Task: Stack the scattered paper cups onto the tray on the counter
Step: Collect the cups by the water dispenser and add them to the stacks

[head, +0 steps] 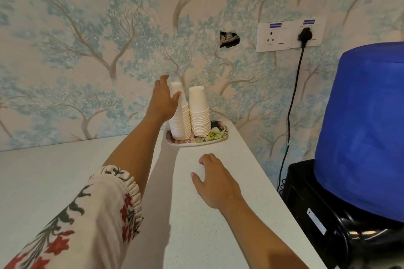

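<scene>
Centre of frame, against the wallpapered wall: floral tray [215,141] sits on the white counter [54,181], carrying two stacks of inverted white paper cups, the left stack [180,123] and the right stack [199,113], side by side and touching or nearly so. No loose cups visible on the counter in this view.

Handling, my read: paper cups are very light, thin-walled and crush easily; nested stacks are top-heavy and will tip from a sideways nudge. The left stack already leans slightly right at the top. Best hold is a light wrap around the upper sidewall, not a squeeze, pressing straight down to seat.

Left hand [162,100]: reaching up to the top of the left stack, fingers curled round its far side, thumb [176,95] across the near face of the top cup. Looks like a loose grasp, either seating or steadying it; can't tell how firm.

Right hand [215,179]: lower centre, palm down on the counter, fingers spread and relaxed, holding nothing, well apart from the tray.
</scene>
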### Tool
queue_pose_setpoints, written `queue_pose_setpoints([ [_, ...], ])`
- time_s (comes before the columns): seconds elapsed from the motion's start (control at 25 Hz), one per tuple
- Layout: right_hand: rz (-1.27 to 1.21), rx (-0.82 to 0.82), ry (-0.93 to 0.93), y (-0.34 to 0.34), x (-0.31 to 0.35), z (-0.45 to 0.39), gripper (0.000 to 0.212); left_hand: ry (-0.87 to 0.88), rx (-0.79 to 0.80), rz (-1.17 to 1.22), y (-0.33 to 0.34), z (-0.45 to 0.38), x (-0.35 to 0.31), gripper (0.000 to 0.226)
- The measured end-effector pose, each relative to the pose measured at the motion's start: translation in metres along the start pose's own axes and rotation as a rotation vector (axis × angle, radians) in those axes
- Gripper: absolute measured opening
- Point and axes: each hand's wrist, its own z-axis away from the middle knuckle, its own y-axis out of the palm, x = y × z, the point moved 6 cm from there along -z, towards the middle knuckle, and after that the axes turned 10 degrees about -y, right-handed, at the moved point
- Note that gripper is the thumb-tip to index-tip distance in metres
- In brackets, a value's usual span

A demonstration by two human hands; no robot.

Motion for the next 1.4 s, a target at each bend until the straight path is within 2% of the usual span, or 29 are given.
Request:
queue_pose_setpoints([
  [0.24, -0.037, -0.017, 0.019, -0.002, 0.0, 0.0, 0.046, -0.07, -0.094, -0.056, 0.003, 0.054, 0.001, 0.052],
  [0.36, -0.035, -0.05, 0.024, -0.002, 0.003, 0.0, 0.045, -0.024, -0.109, -0.055, 0.015, 0.093, -0.001, 0.049],
  [0.52, -0.028, -0.099, -0.062, -0.019, 0.007, 0.014, 0.035, -0.031, -0.105, 0.056, 0.033, 0.141, -0.013, 0.047],
  [0.68, -0.065, -0.146, -0.04, -0.059, -0.013, 0.051, 0.032, -0.014, -0.083, 0.137, 0.05, 0.172, -0.038, 0.046],
  [0.84, -0.051, -0.183, 0.009, -0.118, -0.043, 0.097, 0.029, 0.027, 0.02, 0.189, 0.086, 0.216, -0.093, 0.048],
  [0.96, -0.01, -0.225, 0.026, -0.163, -0.067, 0.135, 0.026, -0.006, 0.067, 0.273, 0.116, 0.255, -0.139, 0.046],
  [1.08, -0.002, -0.334, 0.055, -0.201, -0.104, 0.183, 0.025, -0.01, 0.086, 0.311, 0.145, 0.295, -0.185, 0.042],
  [1.16, 0.01, -0.384, 0.111, -0.217, -0.134, 0.219, 0.026, -0.016, 0.107, 0.343, 0.165, 0.319, -0.214, 0.04],
  [1.28, 0.088, -0.422, 0.221, -0.232, -0.187, 0.27, 0.025, -0.116, 0.1, 0.436, 0.195, 0.35, -0.252, 0.032],
  [1.4, 0.133, -0.441, 0.317, -0.237, -0.24, 0.316, 0.019, -0.126, 0.118, 0.329, 0.233, 0.381, -0.281, 0.024],
])
